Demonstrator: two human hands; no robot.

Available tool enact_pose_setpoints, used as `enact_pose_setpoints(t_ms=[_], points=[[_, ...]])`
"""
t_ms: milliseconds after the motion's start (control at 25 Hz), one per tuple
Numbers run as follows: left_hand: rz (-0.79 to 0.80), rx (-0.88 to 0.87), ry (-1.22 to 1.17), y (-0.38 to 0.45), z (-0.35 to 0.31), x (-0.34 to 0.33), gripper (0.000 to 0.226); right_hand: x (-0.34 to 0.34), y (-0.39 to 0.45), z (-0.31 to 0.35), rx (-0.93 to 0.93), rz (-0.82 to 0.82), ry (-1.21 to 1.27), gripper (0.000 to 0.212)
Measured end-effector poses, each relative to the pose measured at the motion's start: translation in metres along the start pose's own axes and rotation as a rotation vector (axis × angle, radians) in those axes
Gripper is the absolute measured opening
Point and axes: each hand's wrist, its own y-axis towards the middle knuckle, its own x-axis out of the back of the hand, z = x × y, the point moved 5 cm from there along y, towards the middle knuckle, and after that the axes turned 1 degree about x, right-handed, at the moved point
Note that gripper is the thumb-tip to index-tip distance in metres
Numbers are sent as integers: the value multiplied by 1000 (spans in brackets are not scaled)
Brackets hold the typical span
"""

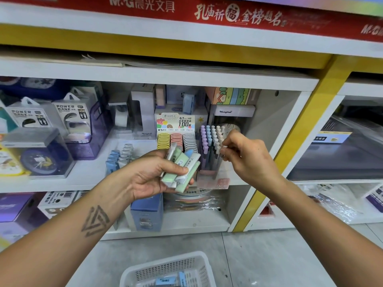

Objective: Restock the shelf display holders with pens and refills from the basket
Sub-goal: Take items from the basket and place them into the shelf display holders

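Mid-restock: my left hand [153,175] grips a refill bundle [182,168]; right hand [246,154] pinches one pen [222,151] at the pen holder [209,154]. Next, I judge: seat it in an open slot.

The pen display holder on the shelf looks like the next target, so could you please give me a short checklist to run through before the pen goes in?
1. Right hand pinches a single white-tipped pen: ok.
2. Pen is at the pen display holder, near its right-hand rows: ok.
3. A free slot for it: cannot tell, the hand covers that corner.
4. Left hand grips the bundle of spare items securely, clear of the holder: ok.
5. Neighbouring lead refill display stands untouched beside the holder: ok.
6. Basket on the floor below holds more stock: ok.
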Motion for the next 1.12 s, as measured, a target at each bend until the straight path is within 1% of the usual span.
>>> enact_pose_setpoints(t_ms=[160, 280, 360, 440, 520, 600, 640, 680, 720, 800, 840, 880, 920, 1000, 1040, 1120], points=[[2, -3, -4, 0, 0, 0, 64, 1, -1, -3, -31, 29, -22, 15], [14, 1, 7, 0, 2, -1, 54, 0, -2, -7, -64, 72, -1, 15], [26, 0, 14, 0, 3, -3, 48, -3, -1, -9, -78, 112, 10, 10], [32, -3, 25, 0, 4, -6, 48, -8, -1, -9, -94, 159, -26, 4], [34, -5, 10, 1, 5, -8, 51, -9, 1, -8, -80, 183, -136, 16], [33, -5, -4, 1, 6, -9, 55, -5, 7, 0, -55, 132, -207, 22], [33, -4, -9, 1, 6, -10, 56, -3, 9, 4, -76, 96, -161, 21], [30, -5, -15, 2, 6, -10, 55, -4, 11, 7, -141, 92, -39, 20], [25, -11, -21, 2, 6, -10, 53, -9, 12, 9, -243, 144, 144, 20], [1, -36, -29, 3, 4, -10, 45, -28, 9, 18, -437, 330, 467, 25], [-14, -49, -31, 3, 2, -10, 41, -36, 7, 22, -488, 393, 568, 25], [-29, -60, -32, 3, 1, -9, 38, -43, 6, 25, -530, 409, 646, 23], [-43, -70, -33, 3, -1, -7, 36, -47, 5, 25, -581, 385, 708, 22], [-88, -88, -49, 1, -5, -2, 38, -52, 6, 24, -704, 287, 842, 22], [-120, -98, -67, 1, -7, 2, 39, -52, 9, 24, -741, 236, 912, 22], [-173, -113, -144, -1, -10, 11, 37, -52, 16, 23, -753, 154, 1025, 20]])
